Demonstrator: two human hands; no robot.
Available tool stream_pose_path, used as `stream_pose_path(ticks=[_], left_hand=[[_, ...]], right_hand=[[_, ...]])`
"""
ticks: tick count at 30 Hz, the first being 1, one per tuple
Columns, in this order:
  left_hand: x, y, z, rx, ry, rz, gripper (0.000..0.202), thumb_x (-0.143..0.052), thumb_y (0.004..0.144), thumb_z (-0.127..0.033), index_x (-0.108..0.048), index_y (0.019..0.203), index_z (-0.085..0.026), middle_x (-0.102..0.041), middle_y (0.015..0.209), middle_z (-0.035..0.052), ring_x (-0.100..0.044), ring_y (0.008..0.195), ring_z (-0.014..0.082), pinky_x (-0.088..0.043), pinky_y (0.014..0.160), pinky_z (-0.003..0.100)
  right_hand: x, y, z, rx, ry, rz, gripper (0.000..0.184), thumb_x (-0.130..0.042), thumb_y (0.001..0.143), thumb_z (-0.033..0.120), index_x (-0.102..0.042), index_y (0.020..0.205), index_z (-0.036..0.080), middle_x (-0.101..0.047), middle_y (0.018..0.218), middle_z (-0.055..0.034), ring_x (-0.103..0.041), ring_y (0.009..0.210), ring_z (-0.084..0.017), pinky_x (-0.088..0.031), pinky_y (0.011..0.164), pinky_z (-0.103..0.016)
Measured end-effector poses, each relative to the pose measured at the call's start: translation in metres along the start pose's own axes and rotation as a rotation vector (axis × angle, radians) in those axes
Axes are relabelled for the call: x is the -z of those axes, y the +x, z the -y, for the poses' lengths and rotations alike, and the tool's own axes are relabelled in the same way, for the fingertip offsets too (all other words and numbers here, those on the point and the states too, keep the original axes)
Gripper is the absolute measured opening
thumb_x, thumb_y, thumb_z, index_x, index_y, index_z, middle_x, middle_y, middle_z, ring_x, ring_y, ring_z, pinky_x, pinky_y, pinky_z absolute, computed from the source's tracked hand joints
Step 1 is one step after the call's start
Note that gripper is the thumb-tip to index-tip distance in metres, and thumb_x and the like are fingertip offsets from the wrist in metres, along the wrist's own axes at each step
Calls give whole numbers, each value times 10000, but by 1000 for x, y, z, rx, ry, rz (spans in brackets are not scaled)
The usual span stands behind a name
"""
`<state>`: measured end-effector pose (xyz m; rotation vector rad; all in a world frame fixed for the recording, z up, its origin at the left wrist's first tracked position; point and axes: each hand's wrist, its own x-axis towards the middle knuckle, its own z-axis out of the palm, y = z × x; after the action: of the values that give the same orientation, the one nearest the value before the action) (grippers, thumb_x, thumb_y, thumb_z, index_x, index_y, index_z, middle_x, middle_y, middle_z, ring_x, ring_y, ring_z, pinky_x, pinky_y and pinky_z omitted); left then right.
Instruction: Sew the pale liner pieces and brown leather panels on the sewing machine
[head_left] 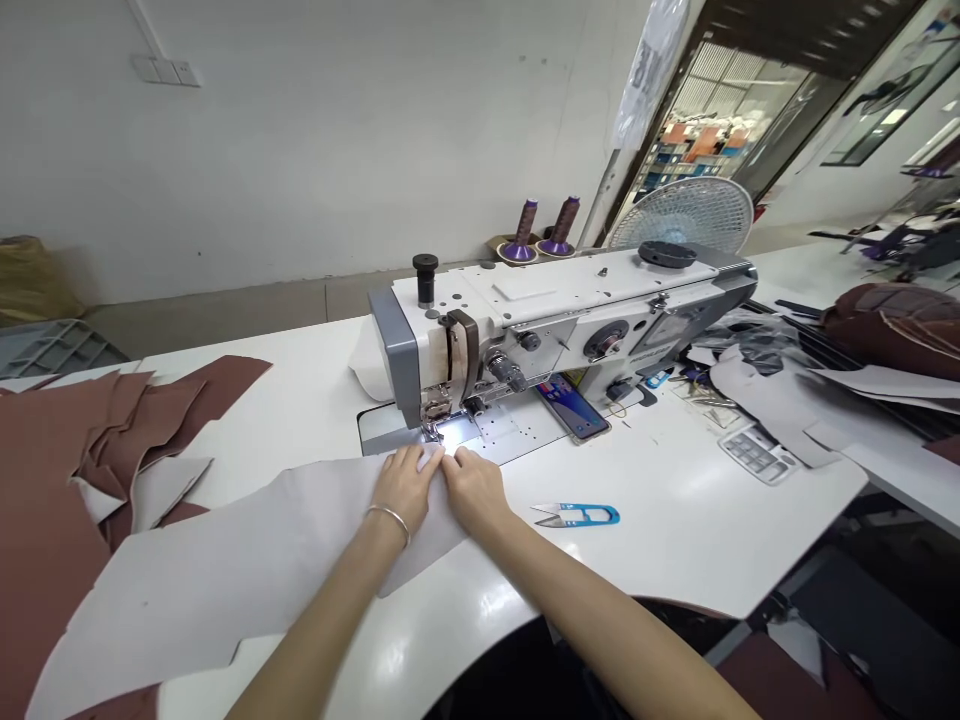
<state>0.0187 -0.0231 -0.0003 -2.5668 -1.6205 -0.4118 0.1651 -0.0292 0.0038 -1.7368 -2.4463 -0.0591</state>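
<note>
My left hand (405, 488), with a silver bangle on its wrist, and my right hand (474, 490) both hold down a large pale grey material panel (225, 550). Their fingertips meet close to the presser foot (433, 432) of a white industrial sewing machine (555, 310). The panel's far edge runs toward the lit needle area, partly hidden by my fingers. Blue-handled thread snips (576, 514) lie on the white table (675, 510) to the right of my right hand, out of reach of my fingertips.
Reddish-brown leather pieces (52, 510) lie stacked at left. A phone (571, 406) rests beside the machine bed. Several cut pieces and a dark brown bundle (892, 325) lie at right. Purple-based thread cones (544, 232) and a fan (681, 215) stand behind the machine.
</note>
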Motion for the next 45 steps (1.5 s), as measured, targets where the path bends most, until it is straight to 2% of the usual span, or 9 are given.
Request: stream_pose_path(ticks=[3,8,13,24,32,39,45], left_hand=[[0,1,-2,15,12,21,476,-396,805,-43,-574,1204,-232,-592,1053,119,-511,966,240,-418,804,369],[4,3,-3,24,6,50,563,-371,795,-28,-519,1272,-289,-588,1036,108,-504,948,240,-408,782,370],[4,3,-1,16,-18,58,573,-383,789,-36,-528,1254,-337,-579,1048,98,-500,944,237,-401,773,372],[8,6,-5,58,-28,102,517,-369,809,-48,-549,1240,-269,-586,1108,116,-503,1002,247,-417,806,391],[-1,-5,-11,38,-58,20,419,-347,851,-74,-590,1183,-155,-572,1265,111,-475,1127,273,-399,916,419],[-5,-6,-10,113,-83,11,438,-364,839,-58,-582,1196,-187,-528,1315,116,-463,1149,277,-391,936,431],[-8,-2,-6,140,-82,3,397,-386,863,-101,-570,1189,-232,-522,1276,97,-440,1154,239,-389,964,406]], right_hand=[[-1,2,1,13,9,1,194,-386,939,161,-573,895,188,-563,800,-40,-503,731,-161,-266,567,-271],[-6,3,0,35,11,-9,203,-371,916,110,-559,865,168,-561,779,-54,-492,711,-165,-260,561,-278],[-7,0,-1,49,14,-53,228,-362,922,129,-576,849,163,-559,746,-56,-487,683,-164,-235,549,-288],[-2,-1,0,36,30,-14,221,-361,923,123,-573,873,161,-566,778,-61,-489,687,-157,-243,552,-284],[0,0,1,68,29,7,188,-388,905,105,-552,846,175,-561,797,-56,-486,721,-166,-269,561,-274],[1,-1,1,90,17,23,205,-364,919,108,-555,875,168,-565,811,-65,-498,739,-175,-294,567,-270],[11,3,4,210,-51,62,242,-374,899,83,-555,1057,105,-592,892,-110,-520,807,-214,-370,599,-291]])
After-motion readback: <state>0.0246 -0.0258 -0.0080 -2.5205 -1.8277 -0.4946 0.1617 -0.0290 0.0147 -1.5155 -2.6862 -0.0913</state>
